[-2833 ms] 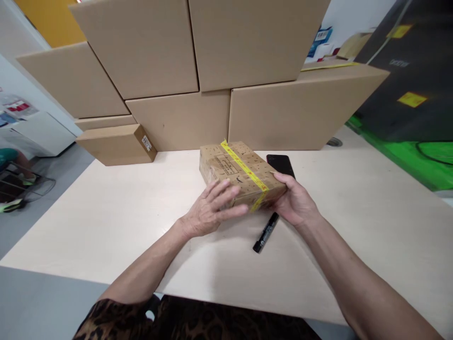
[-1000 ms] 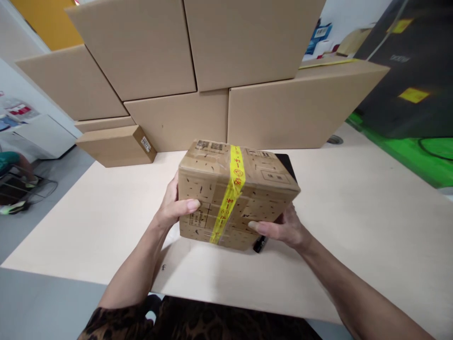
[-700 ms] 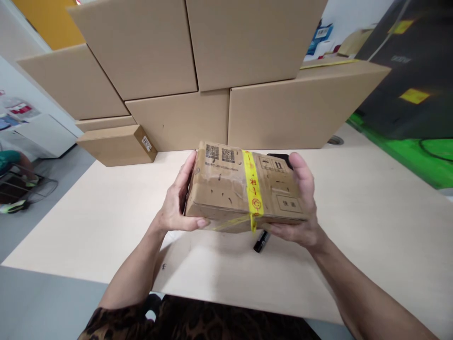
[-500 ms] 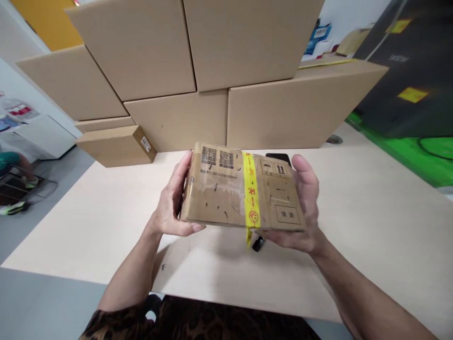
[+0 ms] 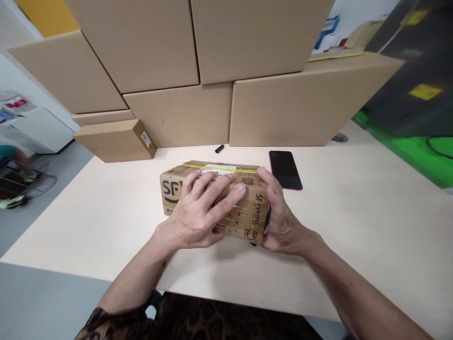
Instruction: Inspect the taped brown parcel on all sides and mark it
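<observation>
A small brown cardboard box (image 5: 235, 222) with "SF EXPRESS" print, a white label and a strip of yellow tape on top is held tilted between both hands over the table. My left hand (image 5: 198, 210) lies across its front face, fingers spread up to the top edge, the thumb low down and partly hidden. Around the right end wraps my right hand (image 5: 283, 217), with the thumb underside and some fingers behind the box out of sight. Just under the box's lower right corner a bit of a small black object (image 5: 253, 244) peeks out.
Large cardboard boxes (image 5: 283, 111) stand stacked along the table's (image 5: 357, 222) back. A flatter carton (image 5: 113, 141) sits at the back left. A phone (image 5: 286, 170) lies right of the held box, and a small black cap-like piece (image 5: 220, 148) lies behind it.
The box has been turned and lowered, so another printed side faces me. My left hand has shifted from the left end onto the front face. The phone and black piece behind are now uncovered.
</observation>
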The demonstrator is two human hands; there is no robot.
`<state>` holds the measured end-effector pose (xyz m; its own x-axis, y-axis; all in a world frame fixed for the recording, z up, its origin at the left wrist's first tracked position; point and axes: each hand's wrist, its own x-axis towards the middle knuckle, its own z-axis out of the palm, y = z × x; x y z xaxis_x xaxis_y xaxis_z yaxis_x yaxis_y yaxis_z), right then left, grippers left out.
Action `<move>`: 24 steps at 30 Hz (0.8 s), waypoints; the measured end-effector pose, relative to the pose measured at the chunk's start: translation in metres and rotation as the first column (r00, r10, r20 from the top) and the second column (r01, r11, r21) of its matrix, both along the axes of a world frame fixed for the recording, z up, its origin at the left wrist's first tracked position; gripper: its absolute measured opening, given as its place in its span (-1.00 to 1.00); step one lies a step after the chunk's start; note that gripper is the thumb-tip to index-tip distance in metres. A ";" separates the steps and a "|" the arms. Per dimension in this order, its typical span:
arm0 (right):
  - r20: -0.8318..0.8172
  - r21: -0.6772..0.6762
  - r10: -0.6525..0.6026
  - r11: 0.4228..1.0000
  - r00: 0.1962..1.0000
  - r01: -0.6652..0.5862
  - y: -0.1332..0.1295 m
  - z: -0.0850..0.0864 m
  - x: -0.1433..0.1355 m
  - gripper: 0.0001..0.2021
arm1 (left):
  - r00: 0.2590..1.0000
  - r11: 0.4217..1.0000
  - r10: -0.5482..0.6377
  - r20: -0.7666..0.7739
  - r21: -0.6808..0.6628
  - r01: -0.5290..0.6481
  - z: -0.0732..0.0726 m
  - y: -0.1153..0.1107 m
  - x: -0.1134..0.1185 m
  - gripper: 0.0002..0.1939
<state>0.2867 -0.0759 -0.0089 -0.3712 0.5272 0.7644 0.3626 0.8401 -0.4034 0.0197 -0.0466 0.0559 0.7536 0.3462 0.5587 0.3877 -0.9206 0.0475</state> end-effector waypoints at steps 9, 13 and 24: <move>-0.162 -0.250 -0.061 0.968 0.985 0.019 0.009 -0.005 0.009 0.36 | 0.970 0.967 0.242 0.037 -0.086 -0.238 0.001 0.023 -0.025 0.25; -0.227 -0.368 -0.116 0.930 0.967 0.025 0.012 -0.004 0.013 0.40 | 0.962 0.935 0.269 0.049 -0.255 -0.248 0.002 0.043 -0.054 0.49; -0.293 -0.450 -0.143 0.893 0.945 -0.005 0.022 -0.006 0.025 0.34 | 0.933 0.690 0.214 0.289 -0.721 0.065 -0.015 0.060 -0.054 0.57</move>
